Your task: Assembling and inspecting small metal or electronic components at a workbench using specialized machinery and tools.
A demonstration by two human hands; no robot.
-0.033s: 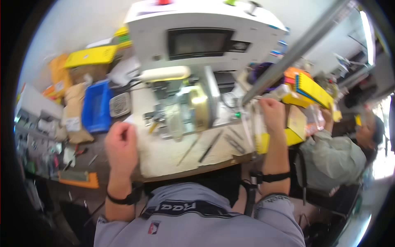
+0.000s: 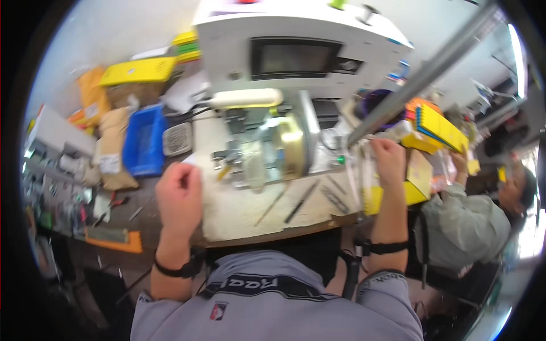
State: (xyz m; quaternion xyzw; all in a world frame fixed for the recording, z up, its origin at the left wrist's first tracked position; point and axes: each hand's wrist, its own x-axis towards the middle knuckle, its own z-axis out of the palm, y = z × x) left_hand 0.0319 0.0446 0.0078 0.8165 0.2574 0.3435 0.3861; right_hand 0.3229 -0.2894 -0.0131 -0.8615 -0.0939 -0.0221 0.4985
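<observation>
My left hand point(image 2: 179, 196) is curled into a loose fist, raised over the left edge of the pale work mat point(image 2: 227, 216). Nothing shows in it. To the right, my right hand point(image 2: 389, 159) is also a fist, near a yellow box point(image 2: 418, 193), with nothing visible in it. Between the hands stands a small bench machine with a brass-coloured wheel point(image 2: 291, 148) and a cream cylindrical lamp-like part point(image 2: 244, 98) above. In front of it on the mat lie a thin rod point(image 2: 270, 209), a dark slim tool point(image 2: 301, 202) and a flat metal tool point(image 2: 334, 200).
A blue tray point(image 2: 145, 142) and a square metal tin point(image 2: 178, 140) sit left of the machine. Behind is a white cabinet with a dark screen point(image 2: 294, 58). A grey pole point(image 2: 424, 74) slants across the right side. A co-worker point(image 2: 466, 227) sits at the far right.
The whole view has shifted slightly, so the bench things appear a little farther right. Both fists stay closed and keep nearly the same pose.
</observation>
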